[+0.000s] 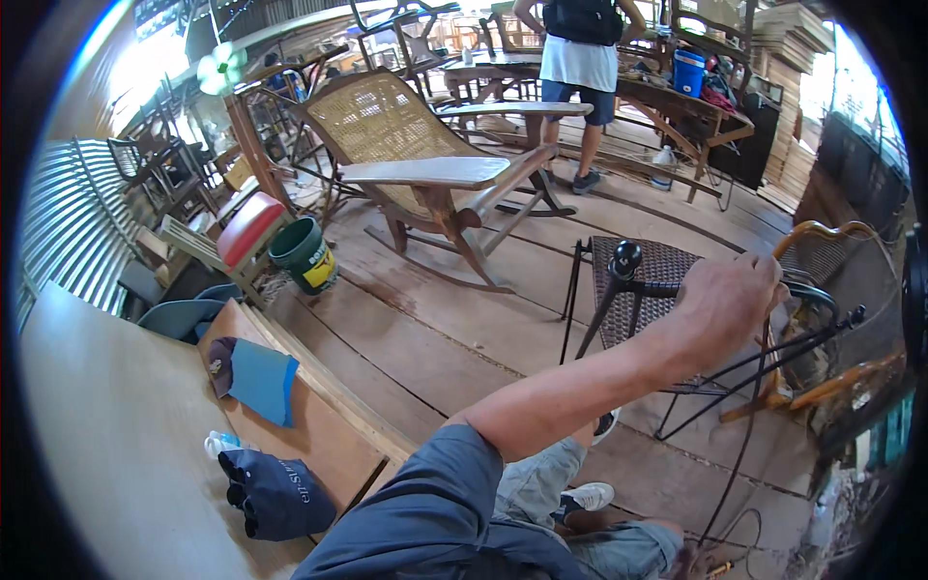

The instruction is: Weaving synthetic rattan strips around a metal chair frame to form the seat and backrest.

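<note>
My left arm reaches across to the right, and my left hand [727, 298] is closed around a bar of a black metal chair frame [652, 288]. Its fingertips are hidden on the far side. A black round knob [626, 259] stands on the frame to the left of the hand. Below it is a brown woven panel [633, 319] belonging to the same chair. Just beyond the hand, a curved, orange-brown wooden piece [817, 232] rises. From beside the hand a dark cord [739, 454] hangs down to the floor. My right hand is not in view.
A wooden rocking chair [425, 179] with a cane back stands ahead. A green bucket [304, 256] and a red-seated chair [253, 230] are left. Beside me, a wooden surface [126, 435] bears a dark blue pouch [275, 493]. A person [580, 58] stands by far worktables.
</note>
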Action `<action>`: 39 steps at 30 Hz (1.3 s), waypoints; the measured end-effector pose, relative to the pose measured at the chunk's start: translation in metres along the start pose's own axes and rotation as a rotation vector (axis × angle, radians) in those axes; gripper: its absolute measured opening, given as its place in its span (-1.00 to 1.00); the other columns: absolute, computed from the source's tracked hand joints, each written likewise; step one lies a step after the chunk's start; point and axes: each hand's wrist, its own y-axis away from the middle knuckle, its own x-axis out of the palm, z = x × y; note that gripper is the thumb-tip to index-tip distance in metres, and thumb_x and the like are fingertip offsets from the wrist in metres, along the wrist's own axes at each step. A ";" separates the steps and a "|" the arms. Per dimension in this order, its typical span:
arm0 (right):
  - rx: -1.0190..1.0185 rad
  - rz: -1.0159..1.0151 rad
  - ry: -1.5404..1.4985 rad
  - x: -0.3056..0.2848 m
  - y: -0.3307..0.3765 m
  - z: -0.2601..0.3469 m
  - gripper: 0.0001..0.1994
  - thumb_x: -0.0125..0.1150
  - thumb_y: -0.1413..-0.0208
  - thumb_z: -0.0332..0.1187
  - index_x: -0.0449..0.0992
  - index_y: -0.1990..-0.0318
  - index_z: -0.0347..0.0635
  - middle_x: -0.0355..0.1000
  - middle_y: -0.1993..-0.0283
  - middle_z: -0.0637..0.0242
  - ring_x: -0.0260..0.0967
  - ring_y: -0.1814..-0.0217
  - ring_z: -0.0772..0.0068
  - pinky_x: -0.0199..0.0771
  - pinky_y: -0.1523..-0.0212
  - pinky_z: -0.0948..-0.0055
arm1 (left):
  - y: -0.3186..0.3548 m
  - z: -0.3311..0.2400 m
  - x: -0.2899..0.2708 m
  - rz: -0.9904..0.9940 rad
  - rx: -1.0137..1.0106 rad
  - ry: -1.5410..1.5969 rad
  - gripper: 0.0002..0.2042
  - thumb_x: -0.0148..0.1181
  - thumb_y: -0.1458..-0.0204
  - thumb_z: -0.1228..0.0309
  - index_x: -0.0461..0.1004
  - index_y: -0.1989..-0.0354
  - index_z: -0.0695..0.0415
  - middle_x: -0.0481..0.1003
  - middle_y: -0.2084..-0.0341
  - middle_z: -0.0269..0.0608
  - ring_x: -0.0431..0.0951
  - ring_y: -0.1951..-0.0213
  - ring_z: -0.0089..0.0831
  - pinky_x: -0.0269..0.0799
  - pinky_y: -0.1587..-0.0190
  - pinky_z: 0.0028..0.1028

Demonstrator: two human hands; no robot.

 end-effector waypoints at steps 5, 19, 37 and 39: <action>0.037 -0.121 -0.158 -0.014 -0.030 0.000 -0.57 -0.05 -0.14 -0.06 0.40 0.06 -0.26 0.39 0.11 0.16 0.32 0.18 0.32 0.28 0.18 0.38 | -0.004 0.002 0.011 0.035 0.017 0.041 -0.77 -0.01 -0.08 0.26 0.37 0.30 0.19 0.45 0.50 -0.08 0.50 0.45 -0.14 0.40 0.43 -0.26; -0.058 0.221 -0.806 -0.116 -0.090 0.226 -0.63 -0.02 -0.17 -0.14 0.36 0.02 -0.22 0.31 0.43 0.38 0.23 0.56 0.65 0.14 0.65 0.70 | -0.004 -0.003 -0.005 0.208 -0.083 0.311 -0.81 0.04 -0.03 0.36 0.40 0.35 0.28 0.45 0.56 0.00 0.50 0.45 -0.10 0.38 0.42 -0.25; -0.540 -0.547 -0.842 -0.049 -0.135 0.268 -0.72 0.01 -0.15 -0.38 0.40 0.02 -0.31 0.39 0.07 0.10 0.32 -0.02 0.30 0.27 -0.04 0.36 | -0.030 0.009 -0.023 0.461 -0.176 0.569 -0.74 0.11 0.05 0.38 0.44 0.63 0.36 0.39 0.70 0.11 0.49 0.58 -0.10 0.36 0.45 -0.26; -0.384 -0.186 -0.302 -0.077 -0.125 0.232 -0.74 0.00 -0.15 -0.42 0.42 0.03 -0.30 0.43 0.17 0.11 0.36 0.08 0.29 0.31 0.02 0.39 | -0.028 0.007 -0.017 0.348 -0.064 0.542 -0.74 0.07 0.04 0.40 0.43 0.62 0.38 0.36 0.75 0.09 0.48 0.61 -0.12 0.34 0.46 -0.26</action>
